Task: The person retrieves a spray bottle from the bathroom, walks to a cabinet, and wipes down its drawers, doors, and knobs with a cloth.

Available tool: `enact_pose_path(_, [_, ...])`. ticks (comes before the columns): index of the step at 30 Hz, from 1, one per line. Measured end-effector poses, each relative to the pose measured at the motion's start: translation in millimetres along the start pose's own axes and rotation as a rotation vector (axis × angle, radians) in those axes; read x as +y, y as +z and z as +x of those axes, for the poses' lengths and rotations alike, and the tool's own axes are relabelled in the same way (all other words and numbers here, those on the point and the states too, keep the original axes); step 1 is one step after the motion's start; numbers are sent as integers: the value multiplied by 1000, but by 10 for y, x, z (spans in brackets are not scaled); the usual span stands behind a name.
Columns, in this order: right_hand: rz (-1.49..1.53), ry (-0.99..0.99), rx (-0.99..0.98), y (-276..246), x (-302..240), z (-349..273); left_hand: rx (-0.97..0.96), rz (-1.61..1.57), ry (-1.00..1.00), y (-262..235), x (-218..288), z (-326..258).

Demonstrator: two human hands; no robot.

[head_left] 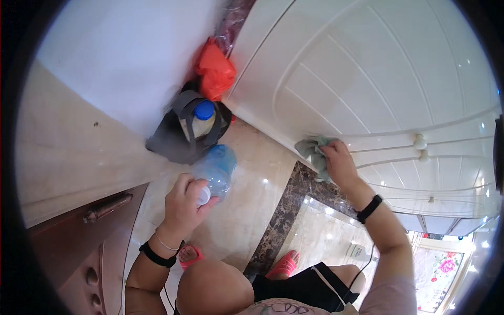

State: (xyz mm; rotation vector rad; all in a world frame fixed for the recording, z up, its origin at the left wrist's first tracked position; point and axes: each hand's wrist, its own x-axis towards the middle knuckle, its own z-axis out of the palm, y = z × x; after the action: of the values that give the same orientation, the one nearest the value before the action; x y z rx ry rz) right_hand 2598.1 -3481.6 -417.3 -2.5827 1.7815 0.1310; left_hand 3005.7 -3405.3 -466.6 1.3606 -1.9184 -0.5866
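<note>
A big white cabinet door with curved grooves is filling the upper right, and the wiping of it is the step in hand, as I judge it. The right hand is pressing a grey-green cloth against the door's lower left part, close to its bottom edge; the fingers are bunching the cloth tight against the panel. Two small round white knobs are sitting to the right of the hand, well apart from the cloth.

Next in size is the pale stone floor, crossed by a dark marbled band. A dark grey bag is standing on it at the door's left corner, holding a pale bottle with a blue cap. An orange-red plastic bag is lying crumpled just behind it, against the wall.

The left hand is gripping a clear blue-tinted bottle by its neck, thumb and fingers wrapped around the white cap end, the bottle's body pointing away toward the grey bag and hovering above the floor. No label is showing on it that I can make out.

A brown wooden door with a metal handle is standing at lower left.

The next move, I judge, is calling for sweeping the cloth onward along the grooves while keeping the bottle steady and clear of the bag.
</note>
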Motion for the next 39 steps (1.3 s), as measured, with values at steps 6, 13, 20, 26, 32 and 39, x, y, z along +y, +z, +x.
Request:
enact_pose_path(6, [1352,894,737,1050,-728,540,44,41,-4,74,78,14])
enact_pose_path(13, [2018,1053,994,1673,-1188,1526,-25,16,-70,148,158,56])
enact_pose_path(20, [1883,1004,1280,1051,-518,331,38,-12,-66,-52,-8,-127])
enact_pose_path(26, [376,464,837,1783,-604,541,30,-46,-10,190,34,22])
enact_pose_path(32, [447,-46,564,1646,-624,647,-79,74,-14,132,207,137])
enact_pose_path(39, [281,1091,446,1613,1116,-1823,-203,91,107,353,607,708])
